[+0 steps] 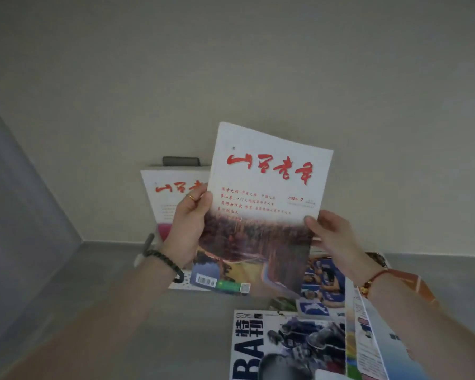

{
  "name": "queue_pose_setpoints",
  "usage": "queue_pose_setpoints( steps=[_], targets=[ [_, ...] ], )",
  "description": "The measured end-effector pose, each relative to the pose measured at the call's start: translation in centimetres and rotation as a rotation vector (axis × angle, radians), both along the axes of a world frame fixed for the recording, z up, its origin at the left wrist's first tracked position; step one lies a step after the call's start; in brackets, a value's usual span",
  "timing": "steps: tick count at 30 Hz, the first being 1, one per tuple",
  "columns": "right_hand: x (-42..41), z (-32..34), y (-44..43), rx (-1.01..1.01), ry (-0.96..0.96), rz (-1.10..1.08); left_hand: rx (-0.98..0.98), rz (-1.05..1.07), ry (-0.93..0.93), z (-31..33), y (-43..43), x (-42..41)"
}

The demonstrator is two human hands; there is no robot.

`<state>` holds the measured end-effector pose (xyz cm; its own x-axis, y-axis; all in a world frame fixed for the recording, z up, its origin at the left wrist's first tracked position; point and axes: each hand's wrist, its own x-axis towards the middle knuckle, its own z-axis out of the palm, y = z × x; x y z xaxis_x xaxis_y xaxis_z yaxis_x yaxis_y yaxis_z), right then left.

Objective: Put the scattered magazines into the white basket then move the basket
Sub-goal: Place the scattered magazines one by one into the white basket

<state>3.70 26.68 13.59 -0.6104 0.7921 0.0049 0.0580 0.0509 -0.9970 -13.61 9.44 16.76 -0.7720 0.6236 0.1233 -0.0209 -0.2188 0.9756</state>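
Note:
I hold a white magazine with red brush lettering [263, 193] upright in the air, over the basket. My left hand [188, 229] grips its left edge and my right hand [332, 234] grips its right edge. Behind it, a second magazine with the same red title [170, 193] stands upright in the white basket [185, 281], whose perforated wall shows under my left wrist. A magazine with a barcode [217, 278] leans at the basket's front. More magazines lie on the floor: a basketball one [291, 344] at the bottom, a blue-cover one [322, 286] and a light one [368, 338] under my right forearm.
The basket stands against a beige wall [231, 64], near a corner with a grey wall [17, 201] on the left. A dark rectangular thing [181, 161] shows above the basket. Grey floor [107, 311] stretches to the left and front.

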Motion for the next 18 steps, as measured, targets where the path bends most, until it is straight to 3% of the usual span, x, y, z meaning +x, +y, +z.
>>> queue_pose_setpoints(
  steps=[5,10,18],
  targets=[
    [-9.3,2.2,-3.2,0.182,0.024,-0.100,-0.025,0.223,0.121,0.7,-4.2,-8.1],
    [-15.4,0.3,-4.5,0.263,-0.021,-0.141,-0.220,0.360,0.309,-1.4,-5.7,-14.6],
    [-20.4,-5.0,-4.1,0.212,-0.130,-0.236,-0.295,0.442,0.179,-7.6,-4.3,-19.7]
  ],
)
